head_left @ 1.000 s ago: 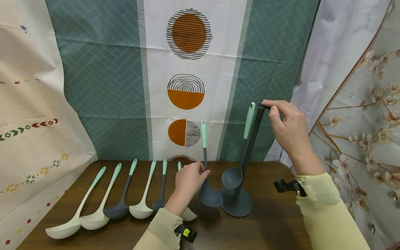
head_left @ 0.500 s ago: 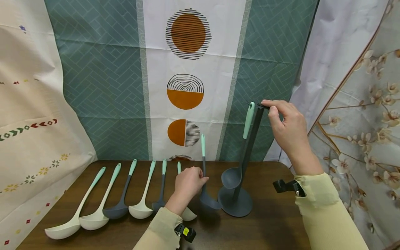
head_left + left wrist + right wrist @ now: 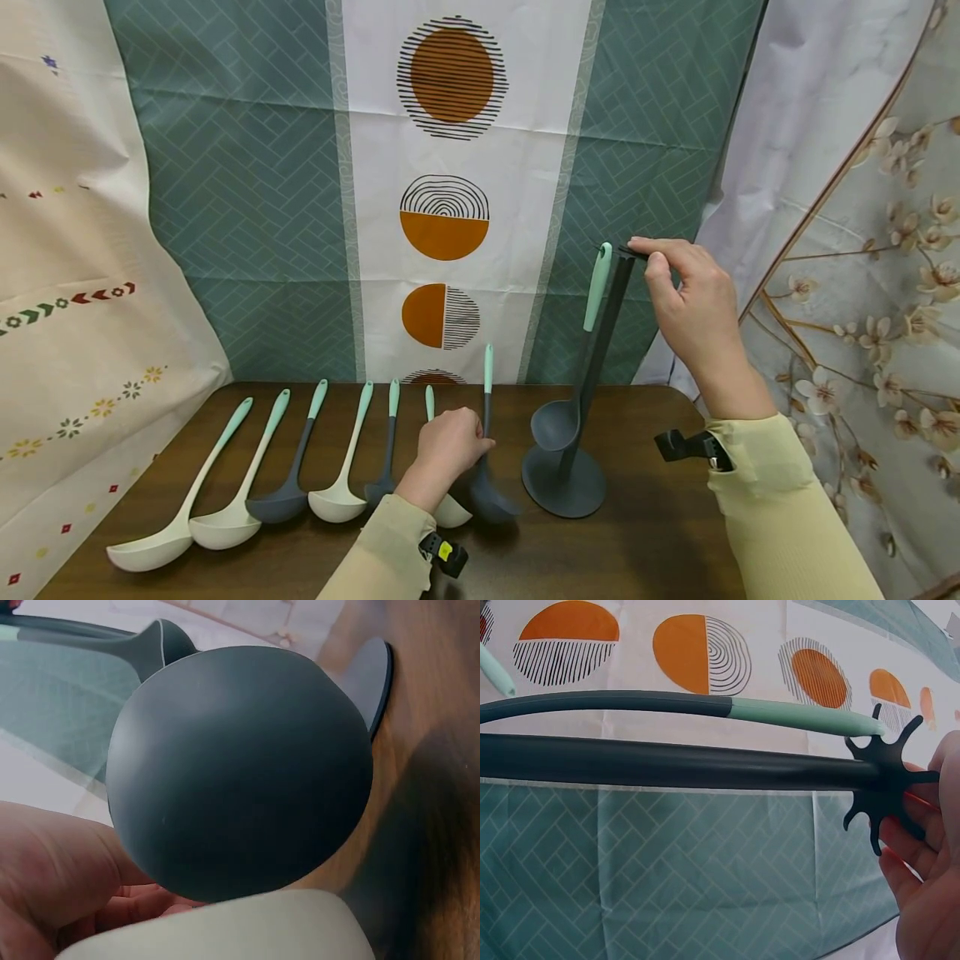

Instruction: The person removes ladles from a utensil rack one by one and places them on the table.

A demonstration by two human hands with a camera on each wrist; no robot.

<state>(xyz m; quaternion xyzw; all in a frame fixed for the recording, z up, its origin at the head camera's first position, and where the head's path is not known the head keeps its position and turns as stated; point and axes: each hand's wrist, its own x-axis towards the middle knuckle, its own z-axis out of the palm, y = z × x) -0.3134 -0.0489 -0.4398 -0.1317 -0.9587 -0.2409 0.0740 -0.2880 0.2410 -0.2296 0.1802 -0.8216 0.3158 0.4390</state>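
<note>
My left hand (image 3: 450,446) holds a dark grey ladle (image 3: 491,500) by its shaft, with the mint handle pointing up and the bowl low over the table. In the left wrist view the bowl's rounded underside fills the middle, just above a cream ladle (image 3: 225,934). My right hand (image 3: 693,304) pinches the hooked top (image 3: 889,784) of a dark utensil stand (image 3: 564,485), between thumb and fingers. Another grey ladle (image 3: 555,427) hangs from one of its hooks, along the left side of the pole. The left hand partly hides the cream ladle's shaft.
A row of cream and grey ladles with mint handles, such as a cream one (image 3: 150,552) and a grey one (image 3: 277,504), lies on the brown table (image 3: 570,558) left of my left hand. Patterned cloths (image 3: 247,208) hang behind and at both sides.
My left hand has lowered the grey ladle towards the table and slightly left, away from the stand. The right hand stays at the stand's top.
</note>
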